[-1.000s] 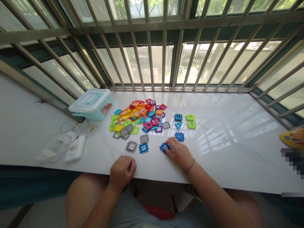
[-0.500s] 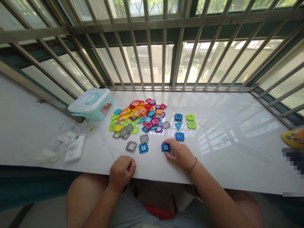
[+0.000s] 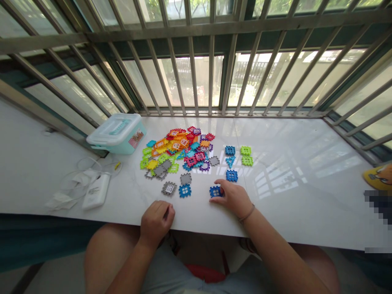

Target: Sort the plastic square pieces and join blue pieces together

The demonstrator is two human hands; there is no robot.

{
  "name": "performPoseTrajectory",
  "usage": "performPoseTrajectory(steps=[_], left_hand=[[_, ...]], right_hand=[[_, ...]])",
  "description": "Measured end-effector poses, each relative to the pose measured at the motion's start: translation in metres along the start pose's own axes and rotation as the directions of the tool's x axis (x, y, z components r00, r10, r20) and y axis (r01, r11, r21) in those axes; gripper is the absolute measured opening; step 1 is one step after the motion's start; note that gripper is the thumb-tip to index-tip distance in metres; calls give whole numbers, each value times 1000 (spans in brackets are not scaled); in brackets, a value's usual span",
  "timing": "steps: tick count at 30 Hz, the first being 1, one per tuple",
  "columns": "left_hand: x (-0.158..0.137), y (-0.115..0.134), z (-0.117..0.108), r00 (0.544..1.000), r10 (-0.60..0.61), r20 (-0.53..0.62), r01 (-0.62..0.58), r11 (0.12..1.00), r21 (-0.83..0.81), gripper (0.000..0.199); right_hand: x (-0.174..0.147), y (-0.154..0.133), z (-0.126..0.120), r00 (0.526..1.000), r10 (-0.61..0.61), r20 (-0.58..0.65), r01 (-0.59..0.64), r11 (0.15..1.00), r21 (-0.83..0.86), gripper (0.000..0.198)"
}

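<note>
right hand (image 3: 234,199) fingers pinch blue square tile (image 3: 215,191) flat on counter (image 3: 290,196), tile just left of the fingertips; left hand (image 3: 157,222) loosely curled at near edge, holding nothing, farther off

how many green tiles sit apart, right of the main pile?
2: one green tile nearer the window bars, another just in front of it, both right of the blue tiles. More green lies in the pile.
</note>
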State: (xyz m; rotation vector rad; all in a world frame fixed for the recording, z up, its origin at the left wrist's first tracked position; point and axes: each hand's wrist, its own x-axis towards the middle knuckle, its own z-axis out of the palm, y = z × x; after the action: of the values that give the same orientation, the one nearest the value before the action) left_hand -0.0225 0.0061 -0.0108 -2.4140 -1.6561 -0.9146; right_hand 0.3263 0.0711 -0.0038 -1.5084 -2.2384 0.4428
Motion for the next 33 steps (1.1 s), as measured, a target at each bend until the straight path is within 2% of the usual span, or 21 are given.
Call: performPoseTrajectory(steps=[6, 11, 17, 20, 26, 31, 33], left_hand=[[0, 0, 0, 1000, 0, 4, 0, 1000, 7, 17], [0, 0, 0, 1000, 1, -5, -1, 1000, 9, 17], [0, 0, 0, 1000, 8, -11, -8, 1000, -1, 18], [1, 0, 1, 1000, 9, -12, -9, 1000, -1, 17], [1, 0, 1, 1000, 16, -19, -16, 1000, 8, 17], [1, 1, 1, 1000, 9, -24, -8, 1000, 20, 18], [1, 1, 1, 1000, 8, -25, -7, 1000, 22, 18]], right_hand=[[0, 2, -2, 998, -59, -4, 59, 979, 193, 37], [0, 0, -7, 994, -110, 2, 109, 980, 164, 27], [3, 1, -7, 996, -89, 1, 88, 985, 146, 15], [3, 1, -4, 999, -43, -5, 44, 993, 111, 21], [3, -2, -2, 994, 87, 61, -84, 995, -46, 38], [1, -4, -11, 1000, 0, 13, -1, 998, 61, 32], [0, -5, -16, 998, -67, 13, 66, 994, 90, 37]])
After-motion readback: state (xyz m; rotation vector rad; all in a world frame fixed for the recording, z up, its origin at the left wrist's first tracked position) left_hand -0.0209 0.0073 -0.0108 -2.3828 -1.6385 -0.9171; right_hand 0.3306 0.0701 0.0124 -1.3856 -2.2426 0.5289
